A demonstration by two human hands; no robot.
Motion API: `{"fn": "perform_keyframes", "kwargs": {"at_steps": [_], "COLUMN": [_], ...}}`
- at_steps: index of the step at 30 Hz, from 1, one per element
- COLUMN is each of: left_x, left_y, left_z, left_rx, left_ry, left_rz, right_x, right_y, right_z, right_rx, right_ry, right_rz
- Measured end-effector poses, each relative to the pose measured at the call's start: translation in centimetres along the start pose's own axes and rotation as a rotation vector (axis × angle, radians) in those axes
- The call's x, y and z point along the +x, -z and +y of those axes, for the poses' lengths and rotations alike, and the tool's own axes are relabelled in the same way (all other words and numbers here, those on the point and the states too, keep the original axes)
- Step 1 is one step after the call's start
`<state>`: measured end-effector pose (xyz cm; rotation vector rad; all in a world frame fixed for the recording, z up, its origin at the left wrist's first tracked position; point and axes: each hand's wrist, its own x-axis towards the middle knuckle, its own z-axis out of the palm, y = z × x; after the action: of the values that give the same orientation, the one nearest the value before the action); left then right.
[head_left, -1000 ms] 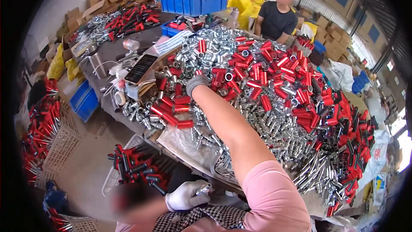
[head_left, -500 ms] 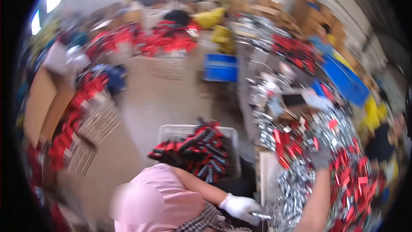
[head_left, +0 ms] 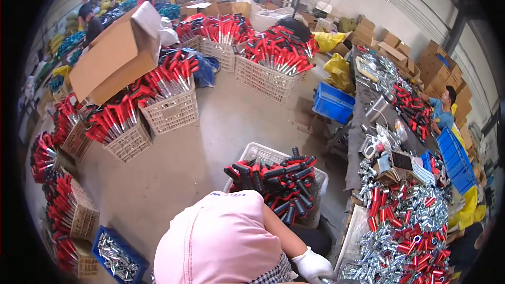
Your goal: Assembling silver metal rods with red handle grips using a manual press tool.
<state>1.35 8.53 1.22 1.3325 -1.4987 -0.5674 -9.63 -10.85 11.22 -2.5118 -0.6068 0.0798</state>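
My left hand (head_left: 314,266), in a white glove, is at the bottom edge, beside the worktable. Its fingers are closed round a small shiny metal piece (head_left: 327,280), mostly cut off by the frame. My pink sleeve (head_left: 210,231) fills the lower middle, with checked cloth below it. My right hand is out of view. Silver metal fittings and red tubes (head_left: 392,221) lie heaped on the table right of my left hand. Just beyond my arm, a white crate (head_left: 322,189) holds red pieces with black grips (head_left: 286,181).
Beige crates (head_left: 171,111) of red-handled metal pieces curve round the floor, an open cardboard box (head_left: 113,55) on top. A blue bin (head_left: 120,255) holds metal tubes. Another blue bin (head_left: 333,102) stands by the table. A co-worker (head_left: 443,109) in blue is across it.
The view has swung left and steadied. My grey-gloved right hand, over the heaped parts before, has left the picture. My left hand sits lower and further right in the frame.
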Motion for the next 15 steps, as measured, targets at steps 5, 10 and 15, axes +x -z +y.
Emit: {"fn": "perform_keyframes", "kwargs": {"at_steps": [5, 10, 15], "left_x": [-0.6, -1.4, -1.8], "left_y": [-2.0, -2.9, -2.5], "left_z": [0.0, 0.1, -0.7], "left_rx": [0.165, 0.123, 0.202], "left_ry": [0.026, -0.056, -0.049], "left_rz": [-0.026, 0.16, 0.171], "right_x": [-1.3, -2.8, -2.9], "right_y": [-2.6, -4.7, -4.6], "right_z": [1.3, 4.3, 4.2], "right_rx": [-0.188, -0.472, -0.444], "right_ry": [-0.267, -0.403, -0.303], "right_rz": [-0.204, -0.229, -0.168]}}
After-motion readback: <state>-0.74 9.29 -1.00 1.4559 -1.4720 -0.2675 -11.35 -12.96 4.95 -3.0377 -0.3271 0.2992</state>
